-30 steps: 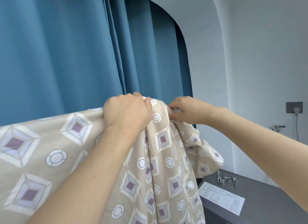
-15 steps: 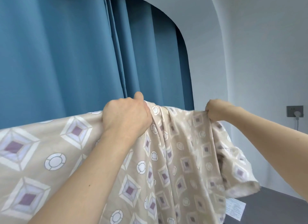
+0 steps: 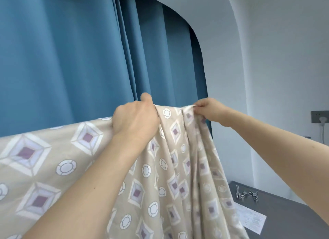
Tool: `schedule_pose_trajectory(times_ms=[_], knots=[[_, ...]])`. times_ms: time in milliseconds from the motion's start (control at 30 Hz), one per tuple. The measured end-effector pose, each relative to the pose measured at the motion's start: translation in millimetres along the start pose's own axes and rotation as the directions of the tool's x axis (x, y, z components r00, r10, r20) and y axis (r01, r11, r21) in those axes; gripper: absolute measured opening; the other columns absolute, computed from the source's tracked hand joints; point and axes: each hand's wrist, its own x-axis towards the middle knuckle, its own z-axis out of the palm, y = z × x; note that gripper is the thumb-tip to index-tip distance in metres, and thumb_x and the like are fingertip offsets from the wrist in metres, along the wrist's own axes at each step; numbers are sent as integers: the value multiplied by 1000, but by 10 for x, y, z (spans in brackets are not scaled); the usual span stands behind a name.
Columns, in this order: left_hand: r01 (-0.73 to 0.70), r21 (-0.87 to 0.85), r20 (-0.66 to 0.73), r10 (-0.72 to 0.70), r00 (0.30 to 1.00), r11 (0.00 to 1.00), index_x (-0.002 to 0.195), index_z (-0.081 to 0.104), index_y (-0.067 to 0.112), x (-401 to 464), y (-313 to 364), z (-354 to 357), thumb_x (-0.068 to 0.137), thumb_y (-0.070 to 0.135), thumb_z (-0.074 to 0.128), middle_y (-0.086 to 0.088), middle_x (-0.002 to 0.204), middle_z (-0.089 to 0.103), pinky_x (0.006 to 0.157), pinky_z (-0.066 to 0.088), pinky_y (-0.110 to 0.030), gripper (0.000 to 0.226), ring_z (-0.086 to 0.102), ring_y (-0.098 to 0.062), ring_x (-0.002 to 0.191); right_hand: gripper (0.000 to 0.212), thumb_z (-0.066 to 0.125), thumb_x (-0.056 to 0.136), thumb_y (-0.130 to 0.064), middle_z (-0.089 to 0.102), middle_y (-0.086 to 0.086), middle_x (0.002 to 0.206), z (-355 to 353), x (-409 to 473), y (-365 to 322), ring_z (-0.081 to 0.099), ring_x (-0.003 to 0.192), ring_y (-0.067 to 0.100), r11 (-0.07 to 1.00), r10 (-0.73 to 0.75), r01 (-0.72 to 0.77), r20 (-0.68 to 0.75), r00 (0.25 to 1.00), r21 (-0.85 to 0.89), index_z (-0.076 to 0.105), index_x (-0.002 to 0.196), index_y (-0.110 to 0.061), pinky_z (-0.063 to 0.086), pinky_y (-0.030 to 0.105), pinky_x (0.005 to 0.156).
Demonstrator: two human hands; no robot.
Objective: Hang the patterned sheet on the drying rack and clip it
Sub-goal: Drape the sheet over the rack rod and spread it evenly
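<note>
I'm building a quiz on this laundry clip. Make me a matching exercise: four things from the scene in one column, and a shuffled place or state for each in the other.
Things:
1. patterned sheet
2. metal clips
3. printed paper
4. white plug

Places or states:
A. in the wall socket at right
B. lying flat on the dark tabletop, partly under fabric
C. gripped along its top edge by the left hand and right hand
D. piled on the dark tabletop near the wall

Pairs: 1-C, 2-D, 3-B, 4-A
</note>
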Motion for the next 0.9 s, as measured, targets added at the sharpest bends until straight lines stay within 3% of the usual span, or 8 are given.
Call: schedule_pose_trajectory(times_ms=[233, 333, 433, 533, 633, 700, 800, 900], knots=[[143, -103, -12, -145, 989, 984, 99, 42, 8, 516, -164, -361, 84, 0, 42, -12, 93, 57, 67, 31, -36, 17, 51, -33, 83, 30, 39, 96, -18, 46, 7, 65, -85, 335, -254, 43, 59, 26, 999, 20, -35, -441, 897, -25, 44, 69, -7, 31, 29, 51], [213, -27, -15, -214, 977, 977, 109, 47, 5, 736, -290, -344, 86, 1, 43, -15, 111, 63, 70, 34, -35, 24, 59, -36, 102, 28, 39, 97, -23, 58, 8, 81, 89, 410, -408, 54, 76, 32, 948, 21, -103, -265, 964, -300, 52, 74, -11, 41, 30, 60], [257, 63, 271, -264, 925, 964, 97, 54, 13, 723, -378, -178, 87, 10, 47, -6, 106, 62, 75, 37, -32, 12, 58, -30, 100, 33, 44, 93, -18, 59, 8, 122, 244, 331, -598, 57, 106, 30, 929, 10, -34, -66, 998, -368, 55, 124, -11, 49, 34, 85], [175, 93, 639, -194, 745, 980, 77, 57, 13, 688, -425, 22, 85, 21, 53, 1, 80, 56, 71, 40, -31, 12, 54, -24, 78, 22, 45, 93, -29, 62, -3, 102, 378, 33, -689, 58, 92, 21, 973, -161, 148, -60, 985, -175, 54, 109, -17, 48, 37, 81], [145, 105, 726, -175, 665, 984, 66, 59, 16, 675, -493, -41, 83, 23, 56, 2, 71, 58, 68, 41, -29, 19, 53, -21, 66, 32, 46, 98, -44, 61, -3, 89, 430, -284, -701, 58, 84, 17, 978, -195, 163, 285, 938, 134, 57, 99, -13, 46, 33, 83], [142, 112, 740, -178, 649, 984, 68, 61, 18, 640, -509, -105, 84, 26, 57, 3, 72, 61, 67, 42, -28, 18, 55, -20, 66, 28, 52, 97, -40, 67, 5, 100, 422, -321, -641, 64, 91, 21, 949, -268, 186, 344, 900, 253, 63, 104, -15, 50, 40, 90], [233, 44, 656, -204, 726, 971, 68, 53, 15, 579, -488, -153, 84, 20, 51, 1, 70, 54, 58, 36, -25, 17, 48, -19, 61, 26, 54, 98, -32, 67, 14, 110, 436, -285, -558, 64, 103, 32, 902, -371, 286, 243, 896, 324, 66, 110, -12, 50, 47, 97], [214, -82, 352, -173, 920, 973, 71, 43, 14, 425, -411, -289, 86, 18, 46, -1, 72, 48, 55, 29, -28, 15, 45, -22, 64, 26, 49, 101, -30, 72, -3, 105, 507, -312, -485, 68, 96, 14, 872, -435, 377, 143, 889, 312, 69, 114, -22, 52, 27, 91]])
